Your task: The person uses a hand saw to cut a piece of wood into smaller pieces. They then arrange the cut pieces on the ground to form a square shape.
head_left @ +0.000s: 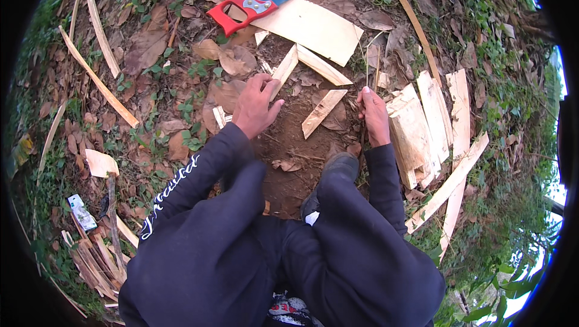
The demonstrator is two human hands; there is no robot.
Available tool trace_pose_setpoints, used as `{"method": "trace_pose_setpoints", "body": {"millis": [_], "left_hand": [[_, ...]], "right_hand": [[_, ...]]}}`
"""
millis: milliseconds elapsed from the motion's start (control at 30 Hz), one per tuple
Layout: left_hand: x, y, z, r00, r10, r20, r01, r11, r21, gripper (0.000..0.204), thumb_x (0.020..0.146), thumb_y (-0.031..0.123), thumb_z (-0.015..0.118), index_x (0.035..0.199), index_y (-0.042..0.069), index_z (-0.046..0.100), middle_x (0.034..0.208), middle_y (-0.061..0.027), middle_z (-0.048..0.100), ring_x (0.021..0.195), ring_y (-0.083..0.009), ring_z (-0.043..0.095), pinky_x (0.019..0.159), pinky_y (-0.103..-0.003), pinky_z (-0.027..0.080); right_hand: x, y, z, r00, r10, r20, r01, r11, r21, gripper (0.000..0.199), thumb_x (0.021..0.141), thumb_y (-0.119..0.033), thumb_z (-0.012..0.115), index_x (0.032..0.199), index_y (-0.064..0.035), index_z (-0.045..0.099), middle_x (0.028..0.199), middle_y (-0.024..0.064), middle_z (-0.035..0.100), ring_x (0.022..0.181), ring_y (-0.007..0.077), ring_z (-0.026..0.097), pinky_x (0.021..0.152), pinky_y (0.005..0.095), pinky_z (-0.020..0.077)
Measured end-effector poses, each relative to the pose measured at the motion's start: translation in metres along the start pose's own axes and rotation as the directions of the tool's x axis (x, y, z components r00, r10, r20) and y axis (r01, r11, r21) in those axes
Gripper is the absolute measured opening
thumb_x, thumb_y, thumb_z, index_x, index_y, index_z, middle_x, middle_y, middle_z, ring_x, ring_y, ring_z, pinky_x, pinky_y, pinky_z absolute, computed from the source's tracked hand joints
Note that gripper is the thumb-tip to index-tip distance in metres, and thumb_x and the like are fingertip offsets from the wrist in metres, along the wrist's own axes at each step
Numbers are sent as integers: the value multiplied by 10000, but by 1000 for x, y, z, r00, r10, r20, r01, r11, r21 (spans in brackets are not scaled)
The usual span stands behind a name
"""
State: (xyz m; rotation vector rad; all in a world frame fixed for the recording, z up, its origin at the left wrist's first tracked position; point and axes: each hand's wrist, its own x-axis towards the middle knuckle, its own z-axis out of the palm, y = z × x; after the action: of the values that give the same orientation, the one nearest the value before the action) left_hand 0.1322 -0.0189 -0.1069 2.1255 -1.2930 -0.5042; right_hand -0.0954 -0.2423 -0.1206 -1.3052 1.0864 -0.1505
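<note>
Over brown soil (278, 145), the left hand (256, 108) touches a pale, narrow wood strip (286, 67), right hand (374, 114) apart, both grips unclear.

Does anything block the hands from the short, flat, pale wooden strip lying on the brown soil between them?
Nothing visible does. Only brown soil shows between the left hand and the short, flat, pale wooden strip; no obstacle shows between its upper end and the right hand.

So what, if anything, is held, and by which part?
Neither grip is certain: left hand at the lower end of a pale wood strip, right hand at the lower end of a thin stalk.
</note>
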Motion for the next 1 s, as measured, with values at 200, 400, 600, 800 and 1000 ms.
{"method": "trace_pose_setpoints", "body": {"millis": [200,400,600,800,1000], "left_hand": [[0,-5,8,1000,-2,-13,2,1000,-10,410,842,90,738,1216,9,588,1179,-191,520,1063,-360,579,907,-426,507],[1,-7,12,998,-11,-57,8,998,-56,395,826,55,722,1196,12,591,1163,-196,513,1042,-369,581,899,-425,510],[-10,-21,-4,993,-82,-84,80,996,-25,401,807,38,719,1187,13,594,1166,-196,506,1077,-371,559,914,-429,497],[-14,-57,-22,971,-130,-199,144,988,59,431,756,35,709,1171,37,596,1125,-178,520,1040,-359,563,912,-441,486],[-16,-22,-42,959,-202,-199,202,979,-20,370,779,70,688,1129,34,574,1094,-170,516,994,-350,569,904,-426,496]], "right_hand": [[-25,-27,27,925,-162,-343,120,983,-141,248,1031,-232,581,1174,-29,591,797,-19,455,665,73,443,611,244,439],[1,-40,69,656,-723,217,529,234,-816,397,917,-177,687,1267,-24,577,1039,122,577,973,271,572,849,390,471],[33,-35,98,755,-618,218,480,295,-826,384,911,-147,664,1268,-14,610,1092,139,591,1019,303,562,906,423,461],[58,-50,131,703,-642,305,579,267,-771,322,914,-137,660,1200,7,626,1090,138,605,1007,298,569,887,408,483],[29,-57,107,724,-663,188,519,346,-781,308,940,-149,650,1200,14,621,1093,152,618,1018,291,580,902,404,495]]}}
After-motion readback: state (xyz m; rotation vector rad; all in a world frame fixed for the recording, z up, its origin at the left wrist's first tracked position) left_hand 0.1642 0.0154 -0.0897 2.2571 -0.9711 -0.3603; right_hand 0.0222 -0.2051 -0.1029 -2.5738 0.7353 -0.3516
